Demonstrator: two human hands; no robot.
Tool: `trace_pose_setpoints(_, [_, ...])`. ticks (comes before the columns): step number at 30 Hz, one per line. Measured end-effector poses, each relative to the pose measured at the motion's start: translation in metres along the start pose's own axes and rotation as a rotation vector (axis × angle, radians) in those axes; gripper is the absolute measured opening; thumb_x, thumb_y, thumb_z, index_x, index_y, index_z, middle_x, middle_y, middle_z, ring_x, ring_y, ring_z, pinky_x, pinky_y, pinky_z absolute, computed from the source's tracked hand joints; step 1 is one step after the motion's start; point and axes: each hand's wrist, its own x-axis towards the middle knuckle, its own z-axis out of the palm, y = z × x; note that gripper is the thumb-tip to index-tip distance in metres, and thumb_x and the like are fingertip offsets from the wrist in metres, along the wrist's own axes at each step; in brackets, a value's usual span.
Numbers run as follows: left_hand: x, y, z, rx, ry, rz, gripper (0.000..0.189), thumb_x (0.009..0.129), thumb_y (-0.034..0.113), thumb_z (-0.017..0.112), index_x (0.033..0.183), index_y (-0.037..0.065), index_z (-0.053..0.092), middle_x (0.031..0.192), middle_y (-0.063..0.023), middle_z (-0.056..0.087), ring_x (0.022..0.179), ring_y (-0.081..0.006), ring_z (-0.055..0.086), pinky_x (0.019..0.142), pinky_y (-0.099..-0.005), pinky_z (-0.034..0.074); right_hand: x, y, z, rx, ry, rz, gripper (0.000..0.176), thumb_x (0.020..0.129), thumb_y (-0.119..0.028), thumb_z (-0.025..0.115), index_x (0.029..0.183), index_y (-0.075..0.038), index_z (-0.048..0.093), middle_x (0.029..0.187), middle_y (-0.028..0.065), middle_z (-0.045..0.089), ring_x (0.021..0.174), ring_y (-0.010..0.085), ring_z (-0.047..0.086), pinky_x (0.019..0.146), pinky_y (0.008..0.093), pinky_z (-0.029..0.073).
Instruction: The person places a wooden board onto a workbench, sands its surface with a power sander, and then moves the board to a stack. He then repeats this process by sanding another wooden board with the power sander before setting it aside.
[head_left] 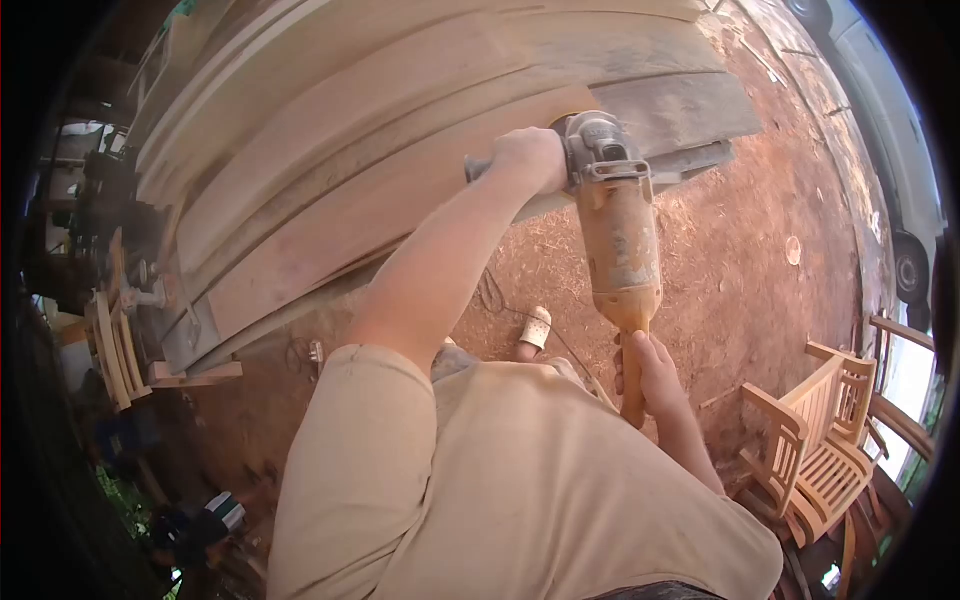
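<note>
An angle grinder (620, 235), dusty and yellowish, spans from the board's edge back toward my body. My left hand (530, 160) is wrapped around its grey side handle, whose end sticks out to the left. Lower down, my right hand (652, 372) grips the narrow rear handle. The grinder's head lies over the right part of a long reddish plank (370, 215), and a thin yellow disc rim shows behind it. The disc's underside is hidden. Beyond the head, the darker grey end of a board (680, 108) carries on to the right.
More long, dusty planks (390, 75) lie side by side beyond. A power cord (565, 345) trails near my shoe (536, 326) on reddish ground strewn with shavings. Slatted wooden chairs (825, 440) stand at the lower right. A vehicle (900, 180) is at the far right.
</note>
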Motion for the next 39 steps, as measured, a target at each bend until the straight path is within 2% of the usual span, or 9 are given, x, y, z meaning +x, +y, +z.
trace_pose_setpoints(8, [0.050,0.038,0.003,0.092,0.041,0.117,0.034,0.086,0.023,0.069,0.116,0.008,0.077,0.122,-0.0160,0.074,0.115,-0.0316,0.072,0.094,-0.0430,0.059,0.001,-0.007,0.005,0.157,0.091,-0.009,0.047,0.107,-0.048,0.048,0.121,-0.004,0.056,0.085,0.0062,0.058,0.060,0.0165,0.058,0.054,0.0320,0.051])
trace_pose_setpoints(12, [0.012,-0.007,-0.001,0.084,0.002,0.041,0.039,0.090,0.033,0.066,0.116,0.005,0.075,0.123,-0.0191,0.073,0.115,-0.0335,0.071,0.096,-0.0441,0.058,-0.007,-0.007,0.033,0.042,0.001,-0.013,0.043,0.107,-0.044,0.049,0.120,-0.003,0.055,0.085,0.0051,0.058,0.062,0.0151,0.058,0.057,0.0314,0.051])
trace_pose_setpoints(13, [-0.001,-0.018,-0.001,0.107,-0.031,-0.029,0.032,0.090,0.023,0.065,0.116,0.007,0.076,0.121,-0.0177,0.074,0.115,-0.0328,0.071,0.096,-0.0450,0.058,-0.010,-0.007,0.042,0.071,0.020,-0.016,0.043,0.107,-0.044,0.049,0.120,-0.003,0.055,0.085,0.0051,0.058,0.062,0.0151,0.058,0.057,0.0314,0.051])
trace_pose_setpoints(16, [-0.044,-0.063,0.005,0.140,-0.049,-0.159,0.032,0.089,0.028,0.067,0.111,0.006,0.077,0.115,-0.0188,0.075,0.111,-0.0355,0.072,0.095,-0.0463,0.058,-0.008,0.006,0.055,-0.068,-0.217,0.046,0.043,0.106,-0.041,0.053,0.123,-0.002,0.055,0.086,0.0038,0.057,0.067,0.0133,0.058,0.062,0.0316,0.051])
trace_pose_setpoints(20, [-0.052,-0.091,0.014,0.181,-0.056,-0.245,0.030,0.088,0.027,0.069,0.107,0.006,0.077,0.112,-0.0194,0.076,0.108,-0.0362,0.072,0.093,-0.0464,0.058,-0.010,0.017,0.069,-0.133,-0.250,-0.016,0.044,0.105,-0.037,0.056,0.129,0.001,0.053,0.086,0.0030,0.056,0.070,0.0113,0.058,0.065,0.0317,0.052])
trace_pose_setpoints(24, [-0.035,-0.059,0.005,0.155,-0.041,-0.197,0.029,0.089,0.025,0.067,0.108,0.007,0.077,0.113,-0.0186,0.076,0.110,-0.0351,0.072,0.094,-0.0463,0.058,-0.014,0.016,0.061,-0.012,-0.229,-0.035,0.042,0.105,-0.034,0.055,0.128,0.001,0.052,0.087,0.0030,0.056,0.069,0.0110,0.058,0.065,0.0310,0.053])
trace_pose_setpoints(29, [-0.009,-0.007,0.001,0.143,-0.034,-0.116,0.029,0.089,0.023,0.066,0.112,0.008,0.077,0.117,-0.0165,0.076,0.113,-0.0334,0.072,0.097,-0.0455,0.055,-0.024,0.020,0.052,0.123,-0.073,-0.072,0.034,0.106,-0.030,0.051,0.122,0.000,0.052,0.088,0.0025,0.055,0.067,0.0106,0.057,0.062,0.0289,0.052])
trace_pose_setpoints(37, [0.010,0.024,0.000,0.213,-0.037,0.023,0.030,0.091,0.022,0.064,0.115,0.008,0.076,0.119,-0.0165,0.075,0.116,-0.0333,0.071,0.099,-0.0451,0.055,-0.026,0.020,0.044,0.173,-0.043,-0.091,0.032,0.106,-0.030,0.051,0.121,-0.002,0.053,0.090,0.0029,0.056,0.070,0.0110,0.058,0.065,0.0297,0.052])
trace_pose_setpoints(39, [0.007,0.008,0.004,0.188,-0.044,-0.035,0.033,0.089,0.028,0.066,0.111,0.006,0.077,0.117,-0.0206,0.074,0.114,-0.0382,0.070,0.096,-0.0474,0.056,-0.024,0.023,0.045,0.160,-0.059,-0.062,0.032,0.106,-0.030,0.051,0.122,-0.002,0.053,0.090,0.0029,0.056,0.071,0.0109,0.059,0.065,0.0297,0.052])
